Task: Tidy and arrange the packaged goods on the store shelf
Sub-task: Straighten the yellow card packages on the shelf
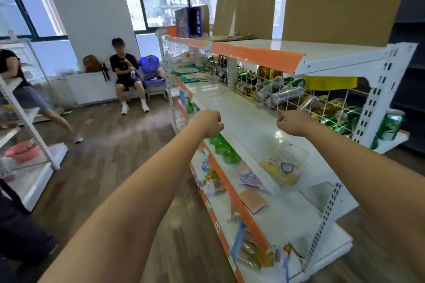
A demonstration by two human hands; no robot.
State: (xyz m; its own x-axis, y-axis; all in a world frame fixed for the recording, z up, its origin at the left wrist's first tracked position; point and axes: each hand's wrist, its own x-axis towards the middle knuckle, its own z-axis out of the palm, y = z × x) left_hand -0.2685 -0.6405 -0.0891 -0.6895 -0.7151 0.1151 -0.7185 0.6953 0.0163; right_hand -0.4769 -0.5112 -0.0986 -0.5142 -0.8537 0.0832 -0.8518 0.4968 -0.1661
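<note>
A white store shelf (232, 103) with orange edge strips runs away from me on the right. My left hand (208, 123) hovers at its front edge, fingers curled, holding nothing visible. My right hand (291, 122) is over the same shelf board, fingers curled, close to the wire back grid (296, 101). A clear packet with yellow print (284, 166) lies on this board near me. Flat packets (195, 74) lie at the far end. Green bottles (224, 148) and small packets (248, 250) sit on lower shelves.
Green cans (389, 125) and other tins fill the far side behind the grid. Cardboard sheets (340, 0) and a blue box (189, 22) stand on the top board. A person sits on a chair (127, 73) ahead; another walks at left (25, 96) by a white rack (34, 135).
</note>
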